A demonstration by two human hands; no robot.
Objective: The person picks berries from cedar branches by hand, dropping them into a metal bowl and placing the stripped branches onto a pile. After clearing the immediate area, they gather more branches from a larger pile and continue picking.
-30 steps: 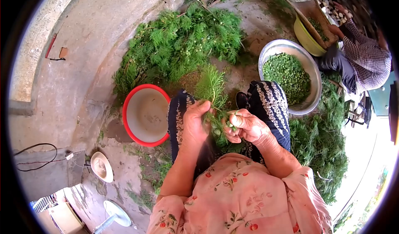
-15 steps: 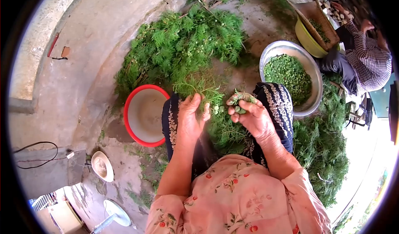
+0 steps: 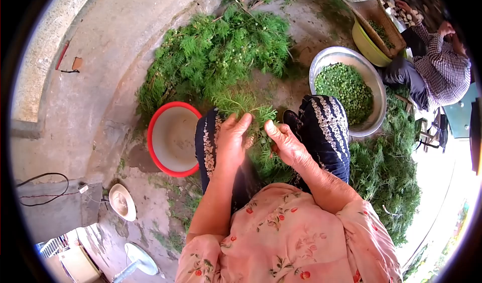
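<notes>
My left hand (image 3: 234, 138) is closed, its thumb and fingers pinching a green feathery evergreen sprig (image 3: 236, 102) above my lap. Close beside it, my right hand (image 3: 287, 143) is also closed, thumb pressed against the right side of the same foliage. Whatever lies inside the right palm is hidden. More loose greenery (image 3: 266, 165) lies between my knees, below the hands. To the right of my knee, a metal basin (image 3: 315, 68) holds many small round green cones (image 3: 346, 89).
A red-rimmed basin (image 3: 153, 135) stands left of my knee. Cut branches (image 3: 216, 52) are heaped ahead, with more greenery (image 3: 384, 177) at right. Another person (image 3: 442, 74) sits at far right near a yellow tub (image 3: 362, 44) and a wicker basket (image 3: 396, 37). A fan (image 3: 143, 260) is lower left.
My right hand has moved left to the sprig beside my left hand. The green cones seen in its fingers before are now out of sight. The left hand has barely moved.
</notes>
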